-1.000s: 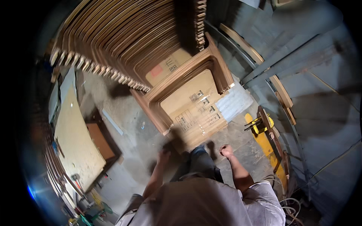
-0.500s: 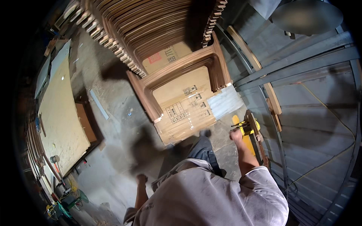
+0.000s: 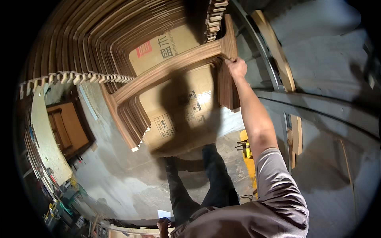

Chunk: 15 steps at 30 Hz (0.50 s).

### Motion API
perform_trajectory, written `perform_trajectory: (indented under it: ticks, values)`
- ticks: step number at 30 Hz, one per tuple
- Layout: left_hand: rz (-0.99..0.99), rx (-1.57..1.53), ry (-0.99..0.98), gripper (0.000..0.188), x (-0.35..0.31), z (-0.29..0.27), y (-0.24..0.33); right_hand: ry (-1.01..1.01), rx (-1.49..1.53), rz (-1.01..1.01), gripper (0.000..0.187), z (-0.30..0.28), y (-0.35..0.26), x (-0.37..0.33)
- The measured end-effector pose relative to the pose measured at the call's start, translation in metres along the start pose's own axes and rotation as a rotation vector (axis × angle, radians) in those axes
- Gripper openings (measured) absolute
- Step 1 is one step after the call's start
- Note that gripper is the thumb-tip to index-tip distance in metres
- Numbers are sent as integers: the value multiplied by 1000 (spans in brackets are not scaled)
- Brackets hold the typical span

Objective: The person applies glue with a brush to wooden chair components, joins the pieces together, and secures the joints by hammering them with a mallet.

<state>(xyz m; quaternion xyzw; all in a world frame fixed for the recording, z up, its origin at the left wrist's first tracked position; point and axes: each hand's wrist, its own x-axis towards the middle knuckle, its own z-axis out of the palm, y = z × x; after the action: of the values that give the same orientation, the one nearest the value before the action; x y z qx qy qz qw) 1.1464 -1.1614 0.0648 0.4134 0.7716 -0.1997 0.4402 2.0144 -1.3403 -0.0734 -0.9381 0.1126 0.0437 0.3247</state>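
Observation:
My right hand (image 3: 237,68) is closed around the right-hand side piece of a brown wooden frame (image 3: 170,70), near its corner. This frame has a long crossbar between two side legs and lies uppermost on a stack of similar curved wooden frames (image 3: 137,115). Beneath and between the frames shows a brown cardboard sheet (image 3: 158,107) with printed marks, partly in my shadow. My left hand (image 3: 163,224) hangs low at my side, far from the frames. A small white piece (image 3: 164,214) appears beside it; whether the hand touches it is unclear, and its fingers are too dark to read.
A taller pile of nested curved frames (image 3: 79,43) rises at the far left. Grey metal wall panels (image 3: 333,131) with wooden battens (image 3: 274,47) run along my right. A yellow tool (image 3: 248,150) is low beside my right leg. At left stands a pale board (image 3: 45,135).
My right hand has moved forward from beside the yellow tool and taken hold of the top wooden frame. I am closer to the stack. My left hand remains low.

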Motion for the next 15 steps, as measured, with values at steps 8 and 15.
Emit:
perform_trajectory:
  ticks: [8,15]
  values:
    - [12,-1,0,27,-68,75,3,-91,-174,-20,38,24,-40,72]
    - [-7,-59,-36,25,-74,107,-4,-219,-292,104,55,26,-38,97]
